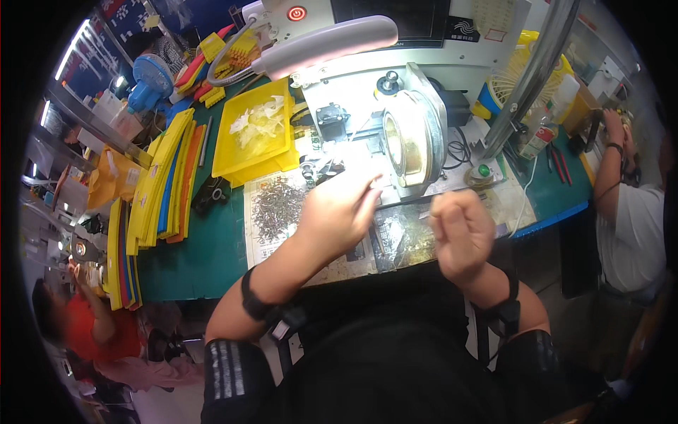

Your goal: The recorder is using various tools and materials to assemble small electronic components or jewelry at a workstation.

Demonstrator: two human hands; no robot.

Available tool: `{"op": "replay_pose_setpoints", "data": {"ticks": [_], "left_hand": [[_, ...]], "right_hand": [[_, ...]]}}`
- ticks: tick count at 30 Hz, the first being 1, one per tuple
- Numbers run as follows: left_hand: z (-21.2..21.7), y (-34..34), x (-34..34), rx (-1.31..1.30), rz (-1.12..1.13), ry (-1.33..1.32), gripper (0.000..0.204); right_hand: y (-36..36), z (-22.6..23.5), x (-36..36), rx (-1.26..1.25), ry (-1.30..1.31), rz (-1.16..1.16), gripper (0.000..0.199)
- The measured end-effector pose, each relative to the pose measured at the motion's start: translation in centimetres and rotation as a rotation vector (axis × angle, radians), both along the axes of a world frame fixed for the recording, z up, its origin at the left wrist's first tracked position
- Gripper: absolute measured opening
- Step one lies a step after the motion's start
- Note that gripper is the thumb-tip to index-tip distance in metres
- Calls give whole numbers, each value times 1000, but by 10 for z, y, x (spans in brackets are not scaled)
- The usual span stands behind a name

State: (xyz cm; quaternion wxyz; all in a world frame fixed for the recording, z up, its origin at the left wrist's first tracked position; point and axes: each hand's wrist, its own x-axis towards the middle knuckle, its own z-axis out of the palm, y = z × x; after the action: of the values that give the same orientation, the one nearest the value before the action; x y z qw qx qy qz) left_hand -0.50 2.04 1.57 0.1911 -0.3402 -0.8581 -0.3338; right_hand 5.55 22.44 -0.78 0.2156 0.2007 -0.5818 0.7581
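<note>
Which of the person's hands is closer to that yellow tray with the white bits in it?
The left. The left hand is just below and right of the yellow tray, beside the pile of small metal parts. The right hand is farther right, past the round metal fixture.

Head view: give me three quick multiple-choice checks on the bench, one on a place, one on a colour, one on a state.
1. Where does the heap of small metal parts lie?
A. inside the yellow tray
B. on the printed sheet in front of the tray
C. on the floor

2. What colour is the tray that holds the white scraps?
A. yellow
B. red
C. black

3. How is the right hand?
A. flat on the mat
B. out of view
C. curled into a loose fist above the bench

Answers: 1 B, the heap spreads over the paper near the left hand. 2 A, its rim and walls are yellow. 3 C, the fingers are folded in.
</note>
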Motion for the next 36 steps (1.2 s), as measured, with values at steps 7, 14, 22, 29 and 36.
{"op": "replay_pose_setpoints", "data": {"ticks": [7, 14, 22, 29, 36], "left_hand": [[22, -103, -13, -80, 254, 410, 13], [-22, -109, -1, -456, 233, 225, 21], [-14, -76, -14, -61, 155, -150, 30], [-39, -65, -33, -75, 206, 28, 19], [-45, -71, -36, -28, 124, 33, 23]], "right_hand": [[16, 2, 8, -37, -56, 56, 18], [-22, 11, 0, 241, -60, 188, 16], [-86, -2, -63, 14, -377, 176, 22], [-98, -8, -86, 85, -203, -96, 16], [-108, -8, -84, -110, -269, -14, 13]]}}
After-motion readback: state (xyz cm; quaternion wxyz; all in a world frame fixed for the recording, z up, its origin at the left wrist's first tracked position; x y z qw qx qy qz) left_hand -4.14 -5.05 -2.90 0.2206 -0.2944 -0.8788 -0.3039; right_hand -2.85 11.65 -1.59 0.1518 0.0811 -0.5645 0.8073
